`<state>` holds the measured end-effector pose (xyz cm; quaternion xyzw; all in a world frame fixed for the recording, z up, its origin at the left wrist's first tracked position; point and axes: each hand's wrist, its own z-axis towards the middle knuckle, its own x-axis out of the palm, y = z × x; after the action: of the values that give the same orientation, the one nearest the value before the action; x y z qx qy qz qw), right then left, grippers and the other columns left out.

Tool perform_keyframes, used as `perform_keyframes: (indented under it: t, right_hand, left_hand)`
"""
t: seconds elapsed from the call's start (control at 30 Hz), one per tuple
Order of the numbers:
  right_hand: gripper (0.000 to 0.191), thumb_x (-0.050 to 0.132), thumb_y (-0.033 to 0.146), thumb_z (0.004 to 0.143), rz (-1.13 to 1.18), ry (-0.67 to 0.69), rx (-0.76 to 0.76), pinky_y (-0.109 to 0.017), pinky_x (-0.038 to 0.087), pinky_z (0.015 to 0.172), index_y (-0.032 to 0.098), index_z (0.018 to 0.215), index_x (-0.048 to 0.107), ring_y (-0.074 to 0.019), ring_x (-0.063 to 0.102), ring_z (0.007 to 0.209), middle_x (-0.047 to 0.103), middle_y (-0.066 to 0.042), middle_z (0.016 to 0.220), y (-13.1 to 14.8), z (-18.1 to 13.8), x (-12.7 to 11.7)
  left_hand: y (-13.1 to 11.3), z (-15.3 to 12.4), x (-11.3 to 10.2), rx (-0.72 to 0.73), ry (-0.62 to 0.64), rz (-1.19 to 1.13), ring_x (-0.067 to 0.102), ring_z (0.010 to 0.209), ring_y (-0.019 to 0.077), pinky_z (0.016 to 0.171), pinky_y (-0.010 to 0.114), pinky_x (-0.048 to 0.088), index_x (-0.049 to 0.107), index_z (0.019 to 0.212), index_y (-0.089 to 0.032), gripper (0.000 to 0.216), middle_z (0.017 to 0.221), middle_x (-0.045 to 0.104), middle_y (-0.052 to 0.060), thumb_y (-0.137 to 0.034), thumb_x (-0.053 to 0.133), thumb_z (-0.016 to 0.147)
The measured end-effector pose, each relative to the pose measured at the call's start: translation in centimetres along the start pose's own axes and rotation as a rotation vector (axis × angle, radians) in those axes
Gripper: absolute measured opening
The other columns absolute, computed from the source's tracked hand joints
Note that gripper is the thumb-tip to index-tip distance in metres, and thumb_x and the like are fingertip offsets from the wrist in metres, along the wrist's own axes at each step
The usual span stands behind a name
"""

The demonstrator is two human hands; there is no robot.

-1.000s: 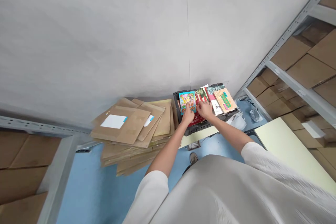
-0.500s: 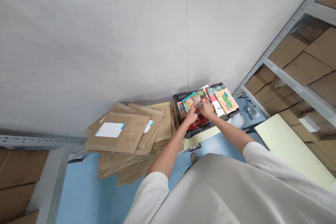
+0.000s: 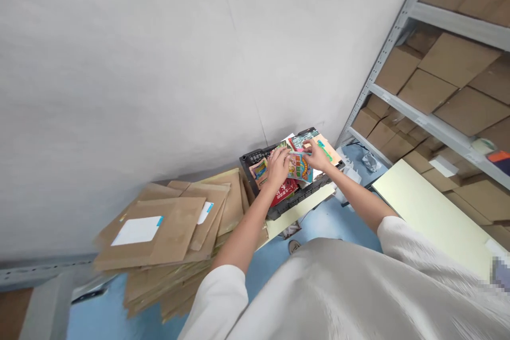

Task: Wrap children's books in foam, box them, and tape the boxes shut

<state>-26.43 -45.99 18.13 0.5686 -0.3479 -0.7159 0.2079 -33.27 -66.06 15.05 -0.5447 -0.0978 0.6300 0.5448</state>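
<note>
Between my hands a colourful blue-and-yellow book [image 3: 302,168] is tilted up above the black plastic crate [image 3: 274,214]. My left hand [image 3: 278,167] grips its left side, fingers bent over the upper edge. At the upper right corner my right hand [image 3: 316,156] pinches it between thumb and fingers. Under my left wrist a red book [image 3: 283,193] lies in the crate, and a book with a picture cover [image 3: 260,171] sits at its left end. A peach-coloured book with green shapes [image 3: 330,152] lies at the right end, partly behind my right hand.
A tall stack of flattened cardboard [image 3: 175,223] with a white label [image 3: 137,230] stands left of the crate. A pale yellow tabletop [image 3: 422,212] extends at right. Metal shelving [image 3: 434,119] holds brown boxes [image 3: 428,91]. The plain wall [image 3: 159,64] rises behind.
The colourful book was lying flat among the others; now it is lifted and tilted in both hands. My right hand has shifted to its upper right corner. The view has turned rightward.
</note>
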Motion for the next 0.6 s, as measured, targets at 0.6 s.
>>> perform_keyframes:
  t: [0.6]
  right_hand:
    - [0.094,0.076,0.04,0.084,-0.12,-0.422,0.429,-0.057,0.045,0.117,0.02,0.167,0.038,-0.0394,0.051,0.144,0.051,-0.021,0.161,-22.8,-16.2,-20.9]
  left_hand:
    - [-16.6,0.5,28.5,-0.223,0.342,-0.336,0.072,0.09,0.0258,0.087,0.035,0.057,0.078,0.1,-0.019,0.025,0.096,0.081,0.008,-0.034,0.057,0.098]
